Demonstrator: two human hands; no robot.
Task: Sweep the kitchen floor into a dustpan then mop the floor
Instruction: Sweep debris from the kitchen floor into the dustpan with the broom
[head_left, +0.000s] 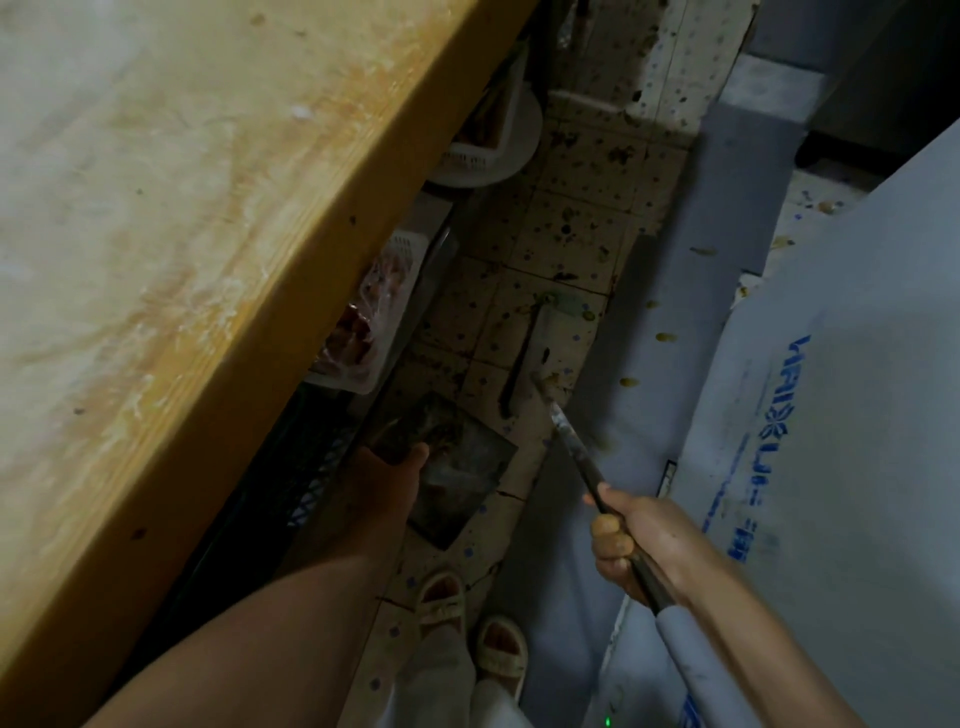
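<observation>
Head view looked steeply down a narrow aisle of tiled floor (566, 228), speckled and strewn with dark scraps. Nearest the camera stood the person's two feet in pale open-toed sandals (470, 623), side by side on the tiles. To the right, the right hand (623, 540) was wrapped around a long dark handle (587, 462), thumb on top and fingers curled under it; below the grip the handle continued into a light grey sleeve toward the camera. The handle ran forward and down to a flat pale head (545, 343) lying on the floor among the scraps, its shape blurred. On the left, the left hand (400, 462) reached down, the forearm passing under the edge of a thick wooden worktop (208, 234). Its fingers gripped the near upper edge of a dark dustpan (457, 462), which rested tilted on the tiles and held a clump of dark debris. The pan sat just left of the tool's head, apart from it. Along the right ran a white chest freezer (857, 415) with blue lettering. Under the worktop sat a black crate (291, 467), then a white basket (374, 322) of wrapped reddish food. Farther off stood another white basket (483, 150) on a round white base.
</observation>
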